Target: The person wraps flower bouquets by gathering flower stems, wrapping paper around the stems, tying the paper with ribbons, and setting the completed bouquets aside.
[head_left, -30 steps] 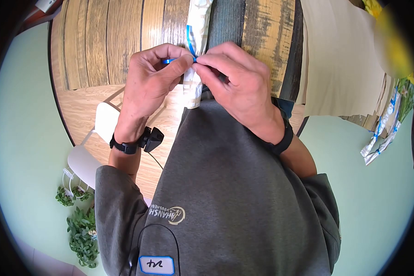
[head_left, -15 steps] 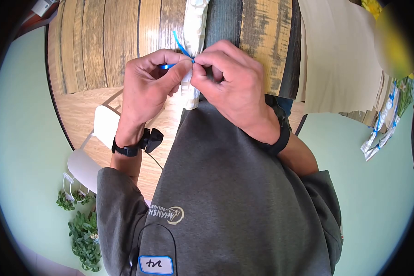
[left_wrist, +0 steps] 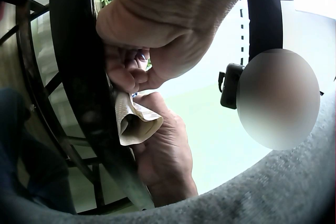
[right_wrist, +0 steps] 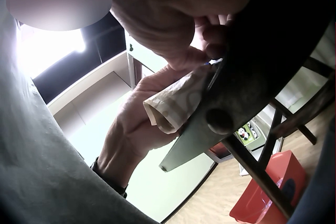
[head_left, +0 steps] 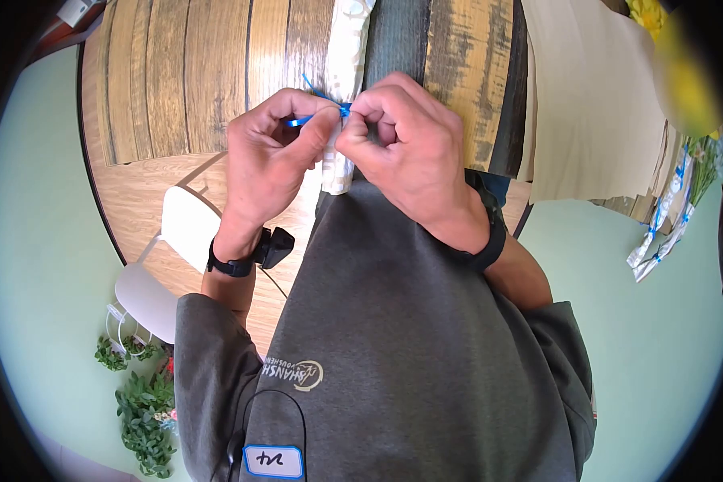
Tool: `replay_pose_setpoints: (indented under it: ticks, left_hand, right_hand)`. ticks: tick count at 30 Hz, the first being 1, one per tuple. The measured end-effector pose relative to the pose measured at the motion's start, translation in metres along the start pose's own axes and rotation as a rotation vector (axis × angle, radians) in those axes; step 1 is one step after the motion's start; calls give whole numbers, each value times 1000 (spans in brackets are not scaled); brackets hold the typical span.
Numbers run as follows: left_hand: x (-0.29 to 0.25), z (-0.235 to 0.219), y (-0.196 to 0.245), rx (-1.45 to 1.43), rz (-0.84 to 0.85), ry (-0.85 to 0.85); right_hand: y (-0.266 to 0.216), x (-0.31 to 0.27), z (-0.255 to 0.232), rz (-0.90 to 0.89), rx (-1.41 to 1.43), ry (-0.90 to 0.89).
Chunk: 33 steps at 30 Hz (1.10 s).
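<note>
A long bundle in white patterned paper (head_left: 349, 48) lies across the table edge, its lower end toward the person's shirt. Blue ribbon (head_left: 345, 110) crosses the wrap between the two hands. The left hand (head_left: 277, 153) pinches the ribbon between thumb and forefinger, and a blue loop (head_left: 300, 122) sticks out beside its fingers. From the other side the right hand (head_left: 418, 153) pinches the ribbon at the wrap, fingers curled. A thin ribbon tail (head_left: 308, 83) points up and left. In the right wrist view, the paper's open end (right_wrist: 176, 103) hangs below the fingers.
Beige paper sheets (head_left: 594, 104) cover the table's right side. Flowers with blue-tied white wraps (head_left: 663, 217) stick out beyond them. A white chair (head_left: 189, 225) and green plants (head_left: 145, 418) are at left. A red bin (right_wrist: 273, 192) stands under the table.
The ribbon tail has swung from along the wrap to the left and now shows shorter. The hands have drawn slightly apart, with more blue visible between the fingertips.
</note>
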<state>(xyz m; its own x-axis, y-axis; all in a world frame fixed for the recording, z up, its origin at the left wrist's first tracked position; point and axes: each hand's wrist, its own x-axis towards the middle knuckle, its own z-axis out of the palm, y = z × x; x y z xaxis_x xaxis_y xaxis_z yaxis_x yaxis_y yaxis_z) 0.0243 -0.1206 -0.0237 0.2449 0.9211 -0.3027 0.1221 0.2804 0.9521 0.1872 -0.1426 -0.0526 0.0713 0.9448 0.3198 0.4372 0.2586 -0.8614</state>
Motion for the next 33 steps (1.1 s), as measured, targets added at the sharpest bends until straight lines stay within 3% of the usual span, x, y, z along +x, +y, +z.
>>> replay_pose_setpoints:
  ticks: [8, 15, 17, 19, 21, 22, 24, 29, 31, 33]
  left_hand:
    - [-2, -5, -4, 71, 32, 77]
    - [0, -12, -5, 505, 136, 297]
    - [1, -17, 1, 485, 41, 321]
    - [1, -18, 2, 576, 145, 203]
    - [5, -21, 9, 618, 116, 151]
    - [6, -20, 19, 588, 136, 138]
    - [14, -19, 32, 659, 254, 103]
    - [73, 2, 56, 862, 332, 63]
    - [103, 15, 58, 1163, 346, 80]
    - [123, 20, 64, 1165, 330, 76]
  right_hand:
    - [0, 0, -4, -1, -77, -7]
    - [-4, 2, -15, 20, -159, -42]
    - [-4, 2, -19, 54, -127, -34]
    - [-7, 6, -23, 61, -122, -60]
    - [-7, 11, -23, 155, -3, -61]
    - [-11, 13, -26, 116, -5, -33]
    - [-16, 14, -32, 261, 93, -87]
    - [-16, 14, -32, 229, 117, -108]
    - [-19, 17, -32, 304, 177, -161]
    - [-19, 15, -32, 323, 245, -182]
